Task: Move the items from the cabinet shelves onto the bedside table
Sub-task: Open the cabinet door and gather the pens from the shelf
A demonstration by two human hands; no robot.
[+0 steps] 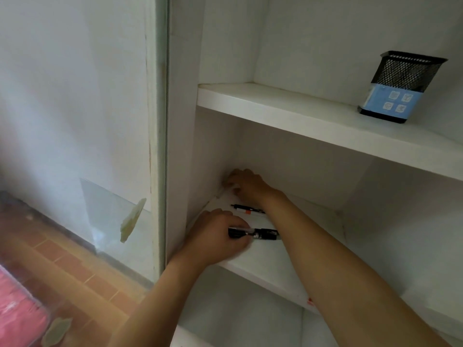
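Observation:
Both my hands reach into the middle shelf (273,266) of a white cabinet. My left hand (215,236) grips a black pen (258,233) near the shelf's front left. At the back left corner my right hand (246,184) curls its fingers around a pale, white pen-like item (221,192); blur hides the detail. Between the two hands a pen with a white barrel and a black tip (248,210) lies on the shelf. A black mesh pen holder (400,86) with a blue label stands on the upper shelf (288,108) at the right.
The cabinet's left side panel (180,146) stands close beside my left hand. A lower shelf (238,321) shows below my arms. A white wall and brown tiled floor (75,266) lie to the left, with something pink (17,311) at the bottom left corner.

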